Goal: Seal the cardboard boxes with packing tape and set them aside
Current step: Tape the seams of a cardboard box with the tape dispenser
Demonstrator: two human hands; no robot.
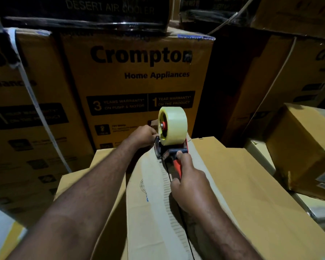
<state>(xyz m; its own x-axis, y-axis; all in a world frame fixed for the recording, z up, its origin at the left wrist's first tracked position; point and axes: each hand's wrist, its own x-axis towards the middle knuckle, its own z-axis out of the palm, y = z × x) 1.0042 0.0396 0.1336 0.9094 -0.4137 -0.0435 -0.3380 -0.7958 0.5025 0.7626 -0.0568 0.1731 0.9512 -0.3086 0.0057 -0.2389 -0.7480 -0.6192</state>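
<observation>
A brown cardboard box point(242, 184) lies in front of me with its top flaps meeting along a centre seam. A tape dispenser point(174, 147) with a red handle and a pale roll of clear packing tape point(174, 124) stands on the far end of that seam. My right hand point(188, 184) grips the red handle. My left hand point(142, 136) reaches to the dispenser's front left side, fingers curled at the tape end; what they pinch is hidden. A lighter strip runs along the seam towards me.
Tall printed appliance cartons point(139, 87) stand stacked directly behind the box and to the left point(26, 119). More brown cartons point(304, 147) are piled at the right, one tilted. A white strap point(36, 102) hangs down the left carton.
</observation>
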